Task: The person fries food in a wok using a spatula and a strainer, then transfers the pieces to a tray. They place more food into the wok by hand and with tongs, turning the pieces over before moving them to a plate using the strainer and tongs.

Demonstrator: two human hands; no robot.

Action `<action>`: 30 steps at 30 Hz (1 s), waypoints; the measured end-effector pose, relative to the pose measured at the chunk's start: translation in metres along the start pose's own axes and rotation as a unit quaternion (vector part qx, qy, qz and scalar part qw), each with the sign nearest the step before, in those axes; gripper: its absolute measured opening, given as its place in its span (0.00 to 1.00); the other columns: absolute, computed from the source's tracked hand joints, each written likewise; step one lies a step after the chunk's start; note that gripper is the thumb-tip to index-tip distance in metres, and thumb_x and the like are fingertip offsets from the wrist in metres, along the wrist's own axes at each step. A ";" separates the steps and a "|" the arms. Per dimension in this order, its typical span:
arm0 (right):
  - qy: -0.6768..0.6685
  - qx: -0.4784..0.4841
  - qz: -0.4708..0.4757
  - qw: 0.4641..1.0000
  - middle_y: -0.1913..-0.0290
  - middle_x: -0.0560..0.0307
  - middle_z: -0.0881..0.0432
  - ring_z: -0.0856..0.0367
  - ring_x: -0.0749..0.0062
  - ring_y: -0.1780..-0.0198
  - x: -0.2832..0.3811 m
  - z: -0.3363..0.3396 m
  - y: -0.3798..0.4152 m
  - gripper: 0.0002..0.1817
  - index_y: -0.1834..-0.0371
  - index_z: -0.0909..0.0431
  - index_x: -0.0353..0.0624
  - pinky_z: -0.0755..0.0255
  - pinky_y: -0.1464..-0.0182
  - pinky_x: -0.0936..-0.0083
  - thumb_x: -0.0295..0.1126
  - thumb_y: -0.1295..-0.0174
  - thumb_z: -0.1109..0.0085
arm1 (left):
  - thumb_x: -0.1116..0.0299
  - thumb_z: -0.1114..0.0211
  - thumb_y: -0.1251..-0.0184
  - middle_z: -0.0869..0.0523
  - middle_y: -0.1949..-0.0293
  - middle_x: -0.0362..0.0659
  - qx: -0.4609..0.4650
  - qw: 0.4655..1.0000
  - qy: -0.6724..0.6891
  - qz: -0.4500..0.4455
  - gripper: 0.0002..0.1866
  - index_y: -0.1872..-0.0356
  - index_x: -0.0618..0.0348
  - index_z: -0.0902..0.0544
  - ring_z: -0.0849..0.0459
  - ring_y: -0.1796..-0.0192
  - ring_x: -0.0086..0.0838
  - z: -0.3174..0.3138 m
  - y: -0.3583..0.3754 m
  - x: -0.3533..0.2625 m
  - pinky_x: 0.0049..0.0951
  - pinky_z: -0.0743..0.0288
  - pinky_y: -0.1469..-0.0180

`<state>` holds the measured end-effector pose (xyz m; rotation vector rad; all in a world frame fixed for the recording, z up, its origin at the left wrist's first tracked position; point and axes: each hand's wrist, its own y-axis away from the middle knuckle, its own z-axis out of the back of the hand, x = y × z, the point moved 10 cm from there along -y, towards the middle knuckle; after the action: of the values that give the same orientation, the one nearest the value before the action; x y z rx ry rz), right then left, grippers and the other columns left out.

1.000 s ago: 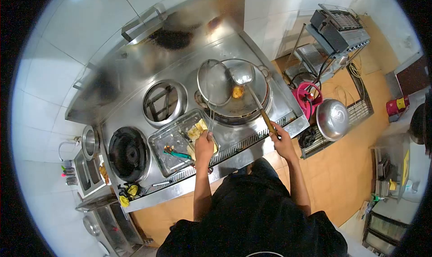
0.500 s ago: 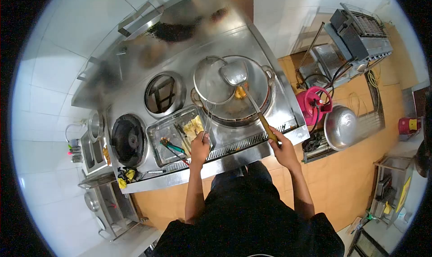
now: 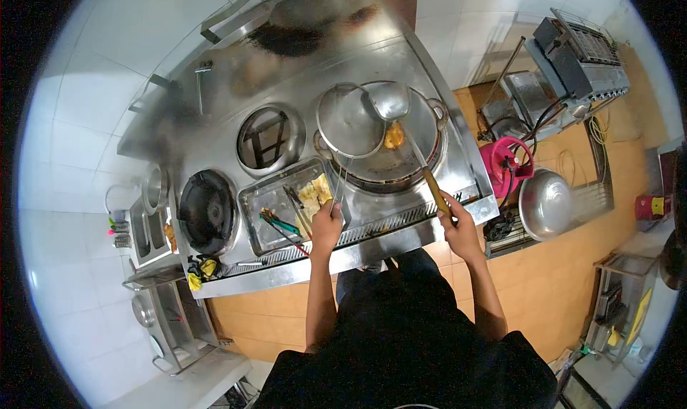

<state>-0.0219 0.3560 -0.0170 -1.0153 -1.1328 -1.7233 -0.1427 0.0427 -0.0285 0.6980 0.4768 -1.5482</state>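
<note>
My left hand (image 3: 326,227) grips the wire handle of a round mesh strainer (image 3: 351,120) held over the left side of the wok (image 3: 422,151). My right hand (image 3: 458,226) is closed on the wooden handle of a steel ladle (image 3: 390,101), whose bowl hangs above the wok's far side. A golden fried piece (image 3: 394,135) lies in the wok between strainer and ladle. Beside my left hand is a steel tray (image 3: 266,194) holding pale yellow fried pieces (image 3: 315,193), tongs and a green-handled utensil (image 3: 283,226).
Left of the wok are an open burner well (image 3: 270,138) and a black burner (image 3: 206,212) in the steel counter. A pink gas cylinder (image 3: 509,167) and a steel lid (image 3: 549,203) sit to the right, with a grill on a rack (image 3: 580,47) behind.
The view has shifted slightly. Strainer and ladle stay raised over the wok, and both hands keep their grips. The ladle bowl has moved a little toward the far rim.
</note>
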 end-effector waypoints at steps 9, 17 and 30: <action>0.003 -0.032 0.089 0.995 0.65 0.64 0.21 0.34 0.85 0.72 0.015 0.001 0.003 0.25 0.32 0.31 0.44 0.37 0.68 0.83 0.25 0.33 0.47 | 0.65 0.45 0.28 0.20 0.72 0.63 0.006 0.999 0.042 0.014 0.11 0.63 0.65 0.24 0.21 0.64 0.62 0.002 0.003 0.000 0.52 0.32 0.63; -0.028 -0.008 0.015 0.999 0.58 0.55 0.18 0.25 0.76 0.61 0.005 -0.003 0.007 0.24 0.33 0.30 0.43 0.29 0.54 0.77 0.26 0.33 0.43 | 0.65 0.46 0.28 0.19 0.69 0.65 0.011 0.999 0.038 0.028 0.12 0.60 0.65 0.22 0.21 0.61 0.64 -0.001 0.004 0.003 0.52 0.31 0.61; -0.013 0.003 0.044 0.999 0.57 0.59 0.20 0.27 0.78 0.60 0.010 0.003 0.002 0.24 0.31 0.31 0.42 0.31 0.54 0.78 0.26 0.32 0.45 | 0.65 0.45 0.28 0.19 0.70 0.64 -0.007 0.999 0.025 0.036 0.11 0.60 0.64 0.22 0.20 0.63 0.62 -0.003 0.008 0.001 0.51 0.30 0.62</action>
<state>-0.0227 0.3566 -0.0067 -1.0697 -1.0930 -1.6413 -0.1345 0.0436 -0.0304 0.7378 0.4943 -1.4619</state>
